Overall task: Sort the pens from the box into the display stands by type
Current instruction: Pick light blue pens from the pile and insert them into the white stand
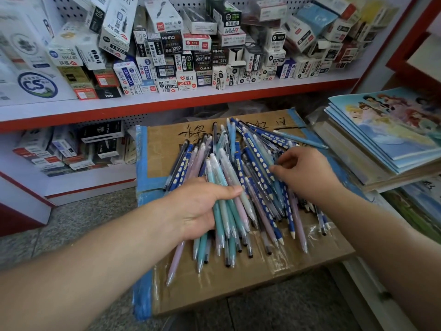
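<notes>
**Pens heaped on the carton, your left hand holding a bunch**

The shelving [167,101] behind takes up most of the view. It's crammed with small pen cartons, and the ones toward the corners are too smeared to read.

The cardboard box [238,283] sits closed in front of you. There's black handwriting on its far end, but the pens cover half of it. To your right, a stack of picture notebooks [381,144] runs off the frame edge.

The pile of pens [260,163] lies on top of the box, fanned out. Their long axes mostly run away from you, with the writing tips at your end and the clicker ends toward the shelf. Blue dotted ones are mixed in with pastel ones, and the lower layers are buried.

Your left hand [198,206] is clamped round a bundle of pastel pens [224,211]. Your thumb is across the top, your fingers are hidden underneath, and the tips point at you, angled slightly left.

Your right hand [303,173] is on the pile with its fingers curled in among the blue pens. The fingertips are buried, so you can't tell whether it has actually caught one.

One light blue pen [300,139] lies crosswise at the far right, with its tip pointing right.
</notes>
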Demonstrator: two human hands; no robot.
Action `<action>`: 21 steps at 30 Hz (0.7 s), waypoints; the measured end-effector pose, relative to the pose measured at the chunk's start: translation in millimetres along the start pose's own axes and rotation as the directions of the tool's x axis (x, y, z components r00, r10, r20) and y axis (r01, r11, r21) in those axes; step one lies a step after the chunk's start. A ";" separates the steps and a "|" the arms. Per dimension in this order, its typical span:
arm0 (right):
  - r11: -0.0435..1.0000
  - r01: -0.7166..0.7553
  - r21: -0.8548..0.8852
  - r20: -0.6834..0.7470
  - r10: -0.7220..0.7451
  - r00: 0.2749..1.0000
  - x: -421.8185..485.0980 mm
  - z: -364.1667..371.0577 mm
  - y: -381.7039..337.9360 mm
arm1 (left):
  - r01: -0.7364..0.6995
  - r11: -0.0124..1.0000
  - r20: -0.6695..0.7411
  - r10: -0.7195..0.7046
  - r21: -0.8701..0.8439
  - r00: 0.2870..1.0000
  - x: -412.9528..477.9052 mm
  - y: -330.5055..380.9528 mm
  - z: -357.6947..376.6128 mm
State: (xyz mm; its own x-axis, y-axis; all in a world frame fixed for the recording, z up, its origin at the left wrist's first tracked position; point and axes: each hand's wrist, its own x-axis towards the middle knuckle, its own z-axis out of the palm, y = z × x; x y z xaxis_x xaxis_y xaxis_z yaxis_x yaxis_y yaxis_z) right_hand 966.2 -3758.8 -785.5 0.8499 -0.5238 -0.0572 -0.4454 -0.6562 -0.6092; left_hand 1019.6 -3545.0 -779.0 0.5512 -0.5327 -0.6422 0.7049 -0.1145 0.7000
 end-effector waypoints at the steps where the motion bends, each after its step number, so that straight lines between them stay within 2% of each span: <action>1: 1.000 -0.014 -0.015 0.011 0.014 1.000 3.2 2.8 -0.5 | 0.000 1.000 0.000 0.000 -0.005 1.000 -0.1 -0.2 -0.1; 5: 0.988 -0.051 -0.144 0.014 0.054 0.998 7.5 8.4 -5.4 | -0.005 1.000 0.008 0.005 -0.008 1.000 0.0 -1.0 0.8; 11: 0.986 -0.108 -0.126 0.068 0.118 0.991 5.5 5.4 -9.0 | -0.010 1.000 -0.004 0.010 -0.004 1.000 1.2 -0.8 0.3; 13: 0.987 -0.149 -0.056 0.064 0.153 0.986 4.4 3.4 -10.6 | -0.012 1.000 -0.007 0.012 -0.007 1.000 1.9 -1.4 1.0; 17: 0.953 -0.221 0.207 0.072 0.211 0.975 -5.8 -8.2 -15.7 | -0.014 1.000 -0.005 0.014 0.003 1.000 2.0 -1.7 3.9; 19: 0.912 -0.243 0.330 0.214 0.179 0.960 -21.3 -14.1 -19.4 | -0.024 1.000 0.004 0.024 0.004 1.000 1.6 -1.3 5.9; 21: 0.866 -0.278 0.415 0.384 0.110 0.917 -40.2 -16.4 -19.7 | -0.037 0.999 0.018 0.037 0.003 0.999 1.6 -0.9 8.7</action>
State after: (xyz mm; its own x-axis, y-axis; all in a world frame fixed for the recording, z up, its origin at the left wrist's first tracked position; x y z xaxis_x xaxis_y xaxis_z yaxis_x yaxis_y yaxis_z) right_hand 936.2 -3733.7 -758.2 0.8382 -0.3435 -0.4236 -0.5053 -0.1969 -0.8402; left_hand 1016.0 -3553.0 -778.0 0.5690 -0.5512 -0.6102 0.6826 -0.0972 0.7243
